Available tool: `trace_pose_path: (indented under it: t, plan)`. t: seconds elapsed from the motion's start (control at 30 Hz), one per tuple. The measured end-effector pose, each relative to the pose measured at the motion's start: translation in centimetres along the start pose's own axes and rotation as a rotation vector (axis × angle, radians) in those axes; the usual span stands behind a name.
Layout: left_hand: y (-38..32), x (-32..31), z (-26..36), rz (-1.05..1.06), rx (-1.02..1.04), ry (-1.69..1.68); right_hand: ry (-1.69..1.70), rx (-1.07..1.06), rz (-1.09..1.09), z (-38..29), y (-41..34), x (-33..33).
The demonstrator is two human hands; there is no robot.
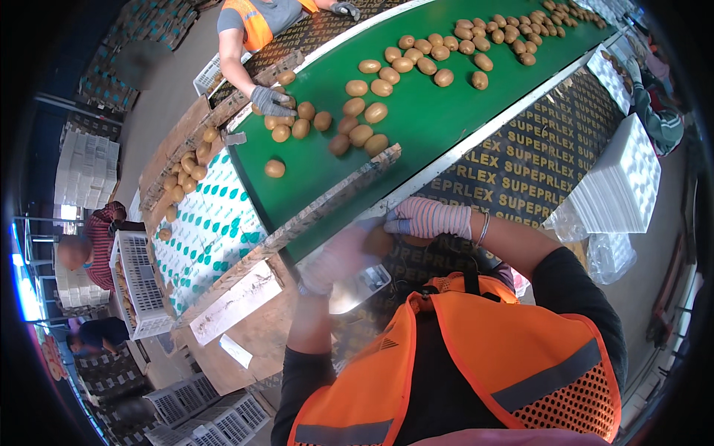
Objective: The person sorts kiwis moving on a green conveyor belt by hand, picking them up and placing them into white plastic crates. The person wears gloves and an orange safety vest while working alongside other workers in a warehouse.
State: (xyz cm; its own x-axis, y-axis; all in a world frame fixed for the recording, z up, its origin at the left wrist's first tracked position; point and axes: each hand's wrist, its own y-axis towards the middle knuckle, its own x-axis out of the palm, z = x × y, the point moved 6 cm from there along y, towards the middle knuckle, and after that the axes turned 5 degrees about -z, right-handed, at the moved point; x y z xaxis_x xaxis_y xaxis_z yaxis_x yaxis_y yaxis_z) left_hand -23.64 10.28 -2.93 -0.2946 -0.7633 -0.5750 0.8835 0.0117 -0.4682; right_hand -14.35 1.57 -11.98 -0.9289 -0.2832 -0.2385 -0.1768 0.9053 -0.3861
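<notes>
My left hand point(343, 253), in a striped glove and blurred by motion, grips a brown kiwifruit point(378, 242). Right beside it, my right hand point(432, 217) wears a similar striped glove, its fingertips close to that fruit. Beneath the right palm shows part of another kiwifruit point(417, 241), mostly covered by the glove. Both hands are at the near edge of a green conveyor belt point(312, 206). A shallow pale container point(360, 290) sits below my left hand, partly hidden by it.
Many kiwifruit point(401, 65) lie along the belt. A wooden board point(334, 195) crosses its lower end. A co-worker's gloved hand point(271, 101) touches fruit opposite. Stacked white trays point(619, 178) stand at right. A white crate point(146, 279) stands left of the leaf-printed chute point(215, 234).
</notes>
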Motion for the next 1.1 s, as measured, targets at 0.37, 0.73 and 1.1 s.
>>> trace_pose_path:
  t: [0.37,0.73,1.1]
  plan:
    - [2.8,0.1,-6.7,0.370,0.027,-0.639,1.373,-0.109,0.539,4.8,1.7,-1.6]
    - [9.0,-4.7,-21.0,0.746,-0.782,-0.082,1.666,0.031,0.473,5.6,1.8,-1.9]
    - [-1.0,5.0,-4.5,0.559,0.030,-0.870,0.832,-0.353,0.421,-1.0,3.2,2.6]
